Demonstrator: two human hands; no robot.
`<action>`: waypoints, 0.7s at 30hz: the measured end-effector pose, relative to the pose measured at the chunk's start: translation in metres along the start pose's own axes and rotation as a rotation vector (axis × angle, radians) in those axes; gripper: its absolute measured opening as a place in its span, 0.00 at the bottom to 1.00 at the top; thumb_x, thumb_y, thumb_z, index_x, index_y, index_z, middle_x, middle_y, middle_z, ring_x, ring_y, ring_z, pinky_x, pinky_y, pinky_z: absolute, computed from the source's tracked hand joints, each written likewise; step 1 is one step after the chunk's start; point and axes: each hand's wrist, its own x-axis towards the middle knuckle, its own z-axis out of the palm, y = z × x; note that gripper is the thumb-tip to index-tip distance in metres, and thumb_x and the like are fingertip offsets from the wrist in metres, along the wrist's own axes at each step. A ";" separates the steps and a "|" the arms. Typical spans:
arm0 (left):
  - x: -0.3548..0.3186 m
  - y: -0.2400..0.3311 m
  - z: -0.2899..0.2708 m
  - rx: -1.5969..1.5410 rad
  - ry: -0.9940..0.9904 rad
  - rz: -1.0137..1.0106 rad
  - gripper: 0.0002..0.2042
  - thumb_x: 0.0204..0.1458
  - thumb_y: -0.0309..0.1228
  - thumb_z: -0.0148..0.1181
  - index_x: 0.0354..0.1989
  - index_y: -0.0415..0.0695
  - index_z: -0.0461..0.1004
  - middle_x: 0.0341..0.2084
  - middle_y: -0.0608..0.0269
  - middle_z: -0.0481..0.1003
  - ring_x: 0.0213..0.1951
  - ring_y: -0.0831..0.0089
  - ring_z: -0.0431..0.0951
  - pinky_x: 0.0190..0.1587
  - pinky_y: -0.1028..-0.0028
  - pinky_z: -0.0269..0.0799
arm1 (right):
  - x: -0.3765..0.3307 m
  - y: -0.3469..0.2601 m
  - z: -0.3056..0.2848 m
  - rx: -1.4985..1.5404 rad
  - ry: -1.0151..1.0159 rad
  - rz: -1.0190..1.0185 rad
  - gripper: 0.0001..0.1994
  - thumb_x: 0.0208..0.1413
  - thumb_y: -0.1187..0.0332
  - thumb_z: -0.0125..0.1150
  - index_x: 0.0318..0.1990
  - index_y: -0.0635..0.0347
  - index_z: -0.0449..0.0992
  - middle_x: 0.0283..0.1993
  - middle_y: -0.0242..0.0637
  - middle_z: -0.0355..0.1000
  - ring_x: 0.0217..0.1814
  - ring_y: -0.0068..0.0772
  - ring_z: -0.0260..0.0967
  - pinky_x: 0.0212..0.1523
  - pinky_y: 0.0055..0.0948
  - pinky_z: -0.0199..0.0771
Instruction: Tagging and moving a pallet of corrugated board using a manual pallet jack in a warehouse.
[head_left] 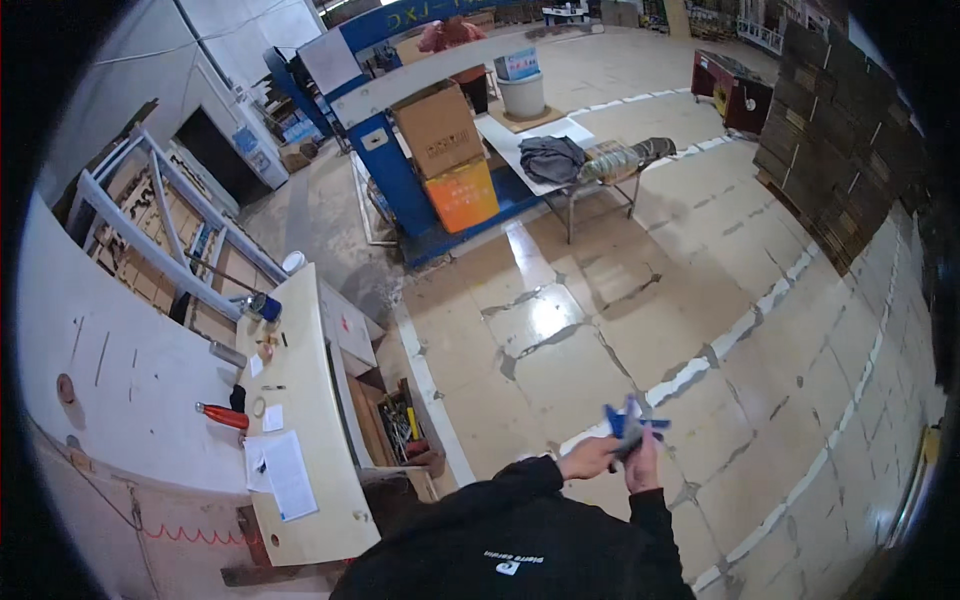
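My left hand [592, 458] and my right hand [645, 470] meet in front of me, low in the view and right of centre. Between them is a small blue and grey thing [625, 422] with finger-like points sticking out, like a work glove. The fingers of both hands are closed on its lower part. Blur and my own fingers hide its exact shape. Black sleeves cover both forearms, and the tiled floor [560, 390] lies beneath the hands.
To the left stands a long desk [320, 420] with papers [290, 478], a red bottle [222, 415] and a tape roll [259, 407]. An open drawer [402, 425] holds tools. Ahead are a blue machine [395, 190] and a small table [520, 150]; stacked cardboard [825, 130] stands right.
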 end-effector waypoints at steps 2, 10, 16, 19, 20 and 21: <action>0.040 0.051 0.018 0.027 -0.223 -0.084 0.14 0.49 0.29 0.48 0.46 0.45 0.70 0.33 0.53 0.75 0.35 0.60 0.75 0.38 0.65 0.70 | -0.013 -0.026 -0.056 0.031 0.200 -0.133 0.14 0.59 0.57 0.49 0.44 0.58 0.67 0.42 0.33 0.69 0.44 0.28 0.67 0.43 0.31 0.68; 0.160 0.095 0.089 -0.049 -0.590 -0.055 0.26 0.42 0.44 0.64 0.41 0.34 0.69 0.32 0.54 0.75 0.32 0.72 0.74 0.35 0.73 0.69 | -0.035 -0.110 -0.113 0.033 0.701 -0.488 0.15 0.51 0.71 0.60 0.44 0.60 0.64 0.41 0.35 0.66 0.42 0.29 0.67 0.39 0.31 0.70; 0.300 0.089 0.142 -0.329 -0.769 -0.287 0.13 0.50 0.35 0.61 0.36 0.36 0.73 0.26 0.63 0.75 0.27 0.79 0.73 0.29 0.77 0.69 | 0.003 -0.215 -0.144 -0.204 0.737 -0.638 0.14 0.45 0.72 0.63 0.41 0.64 0.73 0.36 0.31 0.72 0.38 0.22 0.66 0.40 0.26 0.67; 0.373 0.115 0.162 -0.269 -0.857 -0.339 0.14 0.48 0.35 0.60 0.37 0.36 0.75 0.24 0.64 0.76 0.25 0.79 0.73 0.28 0.77 0.68 | 0.021 -0.268 -0.184 -0.201 0.873 -0.695 0.13 0.46 0.68 0.64 0.39 0.64 0.74 0.33 0.29 0.72 0.33 0.20 0.67 0.36 0.23 0.68; 0.400 0.140 0.168 -0.214 -0.885 -0.364 0.13 0.46 0.34 0.59 0.34 0.35 0.76 0.24 0.63 0.76 0.25 0.78 0.73 0.28 0.77 0.68 | 0.020 -0.285 -0.200 -0.199 0.880 -0.633 0.14 0.46 0.66 0.65 0.38 0.64 0.74 0.32 0.30 0.73 0.33 0.21 0.68 0.36 0.23 0.68; 0.422 0.152 0.177 -0.212 -0.860 -0.342 0.13 0.44 0.34 0.58 0.30 0.35 0.77 0.23 0.63 0.76 0.23 0.78 0.72 0.26 0.78 0.67 | 0.020 -0.303 -0.213 -0.192 0.877 -0.576 0.15 0.46 0.65 0.66 0.38 0.65 0.74 0.32 0.31 0.73 0.32 0.21 0.68 0.35 0.23 0.69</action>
